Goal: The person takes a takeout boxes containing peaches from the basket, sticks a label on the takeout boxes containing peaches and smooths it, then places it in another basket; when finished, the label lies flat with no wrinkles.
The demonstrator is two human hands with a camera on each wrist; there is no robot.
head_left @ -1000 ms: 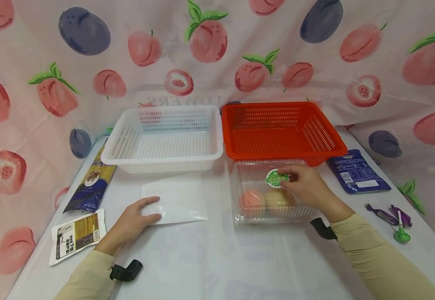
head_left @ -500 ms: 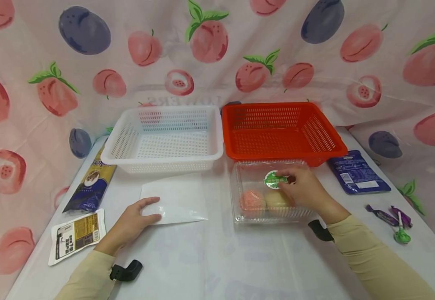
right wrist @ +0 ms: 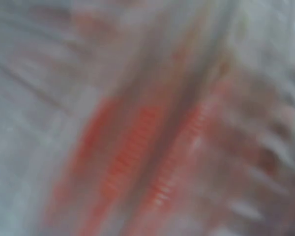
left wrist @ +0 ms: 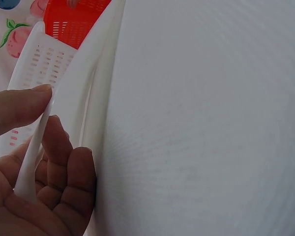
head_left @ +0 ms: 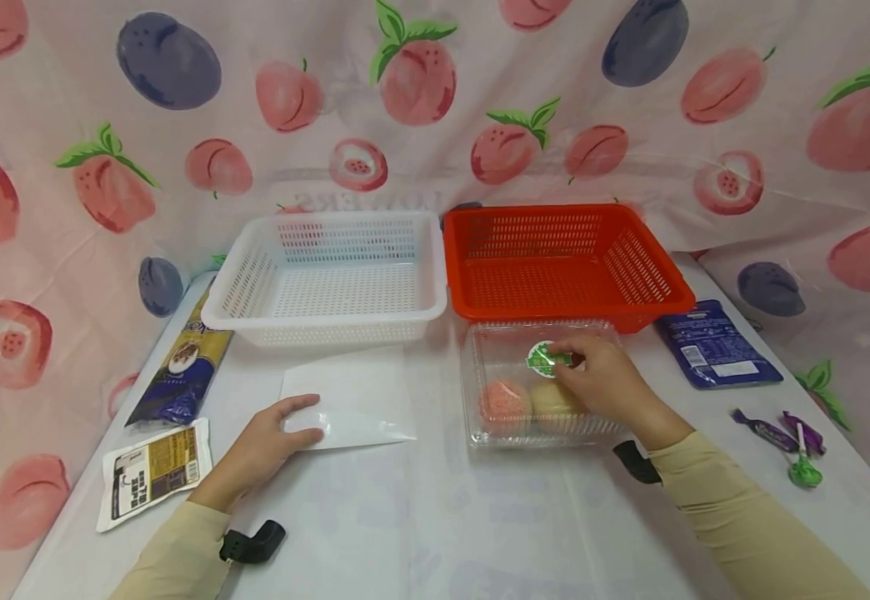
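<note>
In the head view my left hand [head_left: 264, 446] is at the near left corner of a white flat bag [head_left: 356, 396] lying on the table. The left wrist view has its thumb and fingers pinching the bag's edge [left wrist: 37, 152]. My right hand [head_left: 611, 379] is over a clear plastic clamshell box [head_left: 483, 358], thumb and forefinger pinching a round green-and-white sticker [head_left: 543, 360] at the lid. Whether the sticker touches the lid cannot be told. Inside the box sit a pink round bun [head_left: 505, 407] and a pale yellow one [head_left: 555, 404]. The right wrist view is too blurred to read.
Behind stand a white basket [head_left: 330, 333] and a red basket [head_left: 570, 314]. On the left lie a blue-and-gold packet [head_left: 187, 358] and a white pouch [head_left: 153, 471]. On the right are a purple pouch [head_left: 716, 346], purple-wrapped candies [head_left: 768, 432] and a green lollipop [head_left: 804, 471].
My right hand has shifted slightly left over the box, and the sticker has moved left with it. My left hand and the white bag have stayed still.
</note>
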